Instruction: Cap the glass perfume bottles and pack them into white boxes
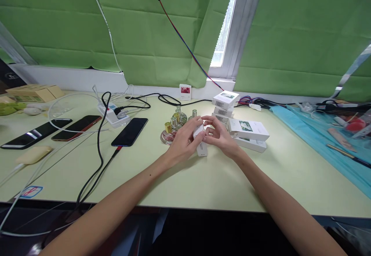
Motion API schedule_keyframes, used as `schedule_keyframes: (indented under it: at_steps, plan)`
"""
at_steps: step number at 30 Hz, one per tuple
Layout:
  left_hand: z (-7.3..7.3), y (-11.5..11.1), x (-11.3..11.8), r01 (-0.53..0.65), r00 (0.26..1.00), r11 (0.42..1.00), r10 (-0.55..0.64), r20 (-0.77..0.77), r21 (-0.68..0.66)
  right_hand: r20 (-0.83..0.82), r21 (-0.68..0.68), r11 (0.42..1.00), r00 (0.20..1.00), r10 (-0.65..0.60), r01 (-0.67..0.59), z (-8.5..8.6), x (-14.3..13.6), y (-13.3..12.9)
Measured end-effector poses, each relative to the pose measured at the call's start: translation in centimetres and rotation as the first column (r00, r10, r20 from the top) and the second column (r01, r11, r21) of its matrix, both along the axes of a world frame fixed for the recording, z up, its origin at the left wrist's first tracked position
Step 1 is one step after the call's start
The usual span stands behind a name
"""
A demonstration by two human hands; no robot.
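A small white carton (202,149) stands at a tilt between my two hands, over the table. My left hand (183,139) is wrapped round its upper part from the left. Fingers and thumb of my right hand (220,137) are curled and pinch at the top end, where a white flap seems to show; the fingertips partly hide it. Just beyond my left hand stand several glass perfume bottles (168,135) with gold and silver caps. Right of my right hand lie flat white boxes (248,128) with a green picture, one on another.
More white boxes (225,99) are stacked behind. A white box with a red picture (185,92) leans at the wall. At left are a phone (130,132), more phones, a power strip (114,115) and loose cables. Blue plastic sheeting (315,140) with a pen covers the right side.
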State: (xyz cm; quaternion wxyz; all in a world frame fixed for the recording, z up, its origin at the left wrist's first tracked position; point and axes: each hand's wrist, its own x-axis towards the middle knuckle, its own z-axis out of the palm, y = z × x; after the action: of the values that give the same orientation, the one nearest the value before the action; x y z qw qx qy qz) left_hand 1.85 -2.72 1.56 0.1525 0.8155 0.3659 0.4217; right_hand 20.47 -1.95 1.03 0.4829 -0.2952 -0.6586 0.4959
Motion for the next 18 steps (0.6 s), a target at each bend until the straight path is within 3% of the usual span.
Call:
schedule_keyframes:
  at_steps: [18]
  plan:
    - [0.09,0.11,0.12,-0.033,0.999,0.999,0.033,0.035,-0.018,0.047,0.061,0.995,0.996,-0.080,0.077,0.06,-0.41,-0.03]
